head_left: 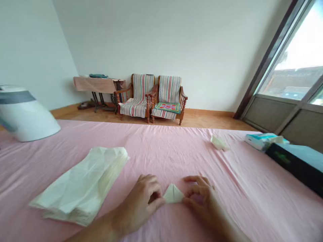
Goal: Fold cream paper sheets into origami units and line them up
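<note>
A small folded paper triangle (173, 194), pale cream with a crease or slit down its middle, lies on the pink cloth between my hands. My left hand (148, 195) pinches its left corner between thumb and fingers. At the right corner, the thumb and index finger of my right hand (199, 193) close on the paper, with the other fingers curled above. Left of my left hand rests a thick stack of creased cream paper sheets (83, 181). Farther off on the right sits another small folded paper piece (219, 143).
The pink cloth (156, 144) covers the table. A white and grey kettle-like container (30, 116) stands at far left. On the right are a tissue pack (262, 139) and a black-sided box (295, 164). Beyond the table, two wooden chairs (168, 89) stand against the wall.
</note>
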Tool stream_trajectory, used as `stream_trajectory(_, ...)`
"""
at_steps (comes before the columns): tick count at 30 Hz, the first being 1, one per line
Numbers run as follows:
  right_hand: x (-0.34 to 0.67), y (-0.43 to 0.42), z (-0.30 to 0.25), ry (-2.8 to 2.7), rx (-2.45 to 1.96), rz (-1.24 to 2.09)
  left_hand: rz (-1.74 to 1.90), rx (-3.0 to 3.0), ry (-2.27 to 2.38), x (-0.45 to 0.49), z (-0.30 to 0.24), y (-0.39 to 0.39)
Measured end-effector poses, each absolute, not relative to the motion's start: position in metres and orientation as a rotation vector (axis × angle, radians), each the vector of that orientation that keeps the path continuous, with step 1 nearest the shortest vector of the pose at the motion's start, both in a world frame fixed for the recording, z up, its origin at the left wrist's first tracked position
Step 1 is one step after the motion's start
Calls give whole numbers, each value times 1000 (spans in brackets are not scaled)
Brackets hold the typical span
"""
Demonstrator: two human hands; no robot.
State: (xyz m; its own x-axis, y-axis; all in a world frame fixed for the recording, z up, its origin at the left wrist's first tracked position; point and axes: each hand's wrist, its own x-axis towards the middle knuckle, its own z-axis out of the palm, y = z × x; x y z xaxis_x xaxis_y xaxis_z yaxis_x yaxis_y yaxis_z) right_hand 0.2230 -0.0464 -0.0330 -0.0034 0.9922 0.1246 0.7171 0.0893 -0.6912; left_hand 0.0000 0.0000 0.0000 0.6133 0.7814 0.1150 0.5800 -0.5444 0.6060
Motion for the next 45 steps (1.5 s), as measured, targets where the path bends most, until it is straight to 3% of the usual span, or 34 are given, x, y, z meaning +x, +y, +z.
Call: stream_trajectory(45,202,-44,-22,-1725,-1918,403,523,2325,1208,11,-7,0)
